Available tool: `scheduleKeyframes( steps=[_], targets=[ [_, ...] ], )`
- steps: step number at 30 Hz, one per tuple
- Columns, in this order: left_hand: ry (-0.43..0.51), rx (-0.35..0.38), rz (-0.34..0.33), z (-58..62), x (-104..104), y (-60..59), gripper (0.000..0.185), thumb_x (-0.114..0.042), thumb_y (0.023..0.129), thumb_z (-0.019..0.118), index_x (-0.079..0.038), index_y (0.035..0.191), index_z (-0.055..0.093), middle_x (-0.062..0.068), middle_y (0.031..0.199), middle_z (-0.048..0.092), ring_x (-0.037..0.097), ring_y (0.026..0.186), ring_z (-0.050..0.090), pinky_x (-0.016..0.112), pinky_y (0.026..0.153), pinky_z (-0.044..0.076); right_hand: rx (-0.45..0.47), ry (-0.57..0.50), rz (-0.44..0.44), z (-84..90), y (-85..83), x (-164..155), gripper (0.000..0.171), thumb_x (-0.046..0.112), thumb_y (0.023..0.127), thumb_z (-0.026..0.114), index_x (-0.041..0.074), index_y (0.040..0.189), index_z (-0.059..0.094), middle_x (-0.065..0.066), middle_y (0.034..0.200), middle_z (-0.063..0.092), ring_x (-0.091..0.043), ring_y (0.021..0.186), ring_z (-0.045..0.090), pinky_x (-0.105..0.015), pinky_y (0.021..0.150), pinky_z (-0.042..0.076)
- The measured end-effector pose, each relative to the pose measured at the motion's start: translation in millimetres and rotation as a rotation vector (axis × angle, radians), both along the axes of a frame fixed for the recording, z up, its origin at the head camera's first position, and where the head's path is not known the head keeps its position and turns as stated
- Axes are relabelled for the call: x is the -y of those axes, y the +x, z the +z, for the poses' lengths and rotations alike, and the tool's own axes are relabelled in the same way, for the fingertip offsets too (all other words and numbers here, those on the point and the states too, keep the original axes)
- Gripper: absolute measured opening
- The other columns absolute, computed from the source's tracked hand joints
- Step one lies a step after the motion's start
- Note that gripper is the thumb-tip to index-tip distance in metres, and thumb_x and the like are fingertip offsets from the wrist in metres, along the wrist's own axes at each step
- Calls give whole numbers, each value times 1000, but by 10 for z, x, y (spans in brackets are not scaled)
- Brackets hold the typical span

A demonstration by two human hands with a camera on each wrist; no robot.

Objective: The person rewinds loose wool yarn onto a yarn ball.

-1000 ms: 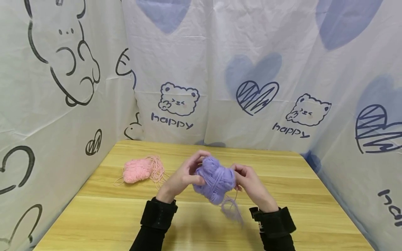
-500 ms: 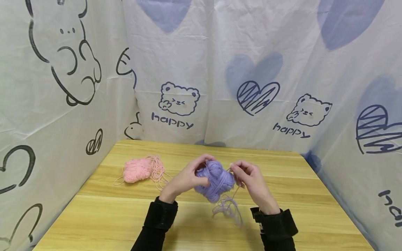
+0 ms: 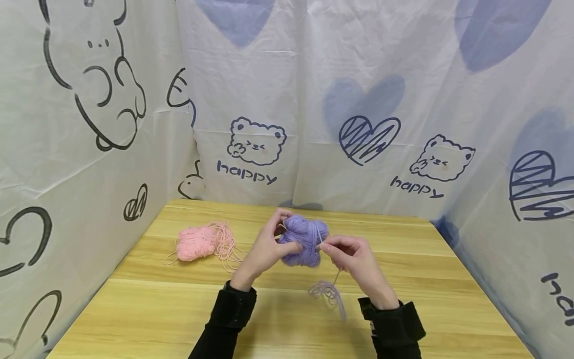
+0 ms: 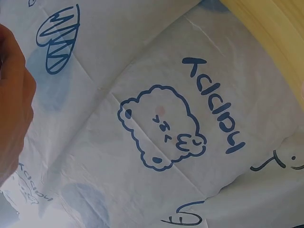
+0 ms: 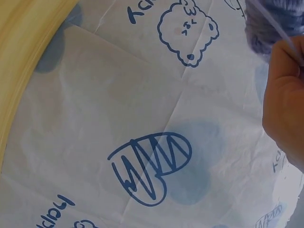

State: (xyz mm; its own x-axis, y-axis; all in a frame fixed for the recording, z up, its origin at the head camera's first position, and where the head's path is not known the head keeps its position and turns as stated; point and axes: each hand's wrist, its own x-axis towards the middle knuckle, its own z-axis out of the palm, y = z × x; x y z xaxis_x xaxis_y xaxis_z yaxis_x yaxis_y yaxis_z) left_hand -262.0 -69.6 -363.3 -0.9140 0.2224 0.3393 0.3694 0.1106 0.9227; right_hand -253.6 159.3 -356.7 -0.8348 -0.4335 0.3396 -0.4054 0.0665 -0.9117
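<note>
purple yarn ball [image 3: 303, 241] raised, long axis level, left hand [image 3: 264, 251] gripping

Both hands have lifted the purple yarn ball [image 3: 302, 241] up toward the table's far edge, and the right hand [image 3: 354, 259] now pinches a strand beside it.

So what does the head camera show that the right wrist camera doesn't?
Only the head view shows the left hand gripping the purple yarn ball, the loose purple strands lying on the wooden table, and the pink yarn. Only the right wrist view shows the cloth's striped heart up close. Both show the right hand pinching a strand at the ball, and the bear-printed backdrop cloth.
</note>
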Motion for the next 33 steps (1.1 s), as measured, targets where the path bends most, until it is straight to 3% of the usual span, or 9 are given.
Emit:
scheduleKeyframes(
  steps=[5, 11, 19, 27, 33],
  targets=[
    [104, 8, 15, 18, 7, 5, 54, -5, 79, 72, -17, 122, 43, 14, 122, 51, 29, 106, 59, 40, 83, 56, -20, 43, 45, -25, -19, 23, 19, 14, 94, 60, -2, 101, 69, 3, 67, 49, -12, 56, 41, -28, 48, 38],
    [226, 36, 39, 35, 16, 1, 54, -6, 79, 73, -15, 120, 40, 15, 124, 47, 31, 111, 58, 42, 85, 57, 36, 69, 82, -66, -56, 34, 24, 16, 94, 61, -4, 104, 70, 4, 67, 50, -6, 57, 43, -25, 48, 40],
    [309, 44, 28, 46, 39, 9, 53, -5, 79, 72, -13, 119, 39, 15, 124, 46, 29, 108, 58, 42, 85, 57, 89, 102, 84, -134, -104, 33, 25, 20, 94, 61, -2, 104, 71, 3, 65, 48, -5, 56, 40, -25, 48, 34],
    [357, 17, -98, 80, 76, 31, 51, -1, 80, 66, -13, 120, 38, 11, 121, 53, 24, 105, 60, 39, 86, 55, 50, 3, 181, -193, -180, 9, 26, 9, 94, 59, -11, 109, 66, 6, 64, 48, -11, 54, 36, -33, 45, 29],
    [428, 20, -279, 81, 111, 46, 50, 3, 79, 62, -17, 120, 40, 5, 115, 55, 20, 101, 60, 31, 84, 55, 44, -23, 264, -204, -212, -74, 15, 1, 92, 56, 6, 94, 71, 7, 66, 49, -9, 55, 40, -29, 45, 33]
  ],
)
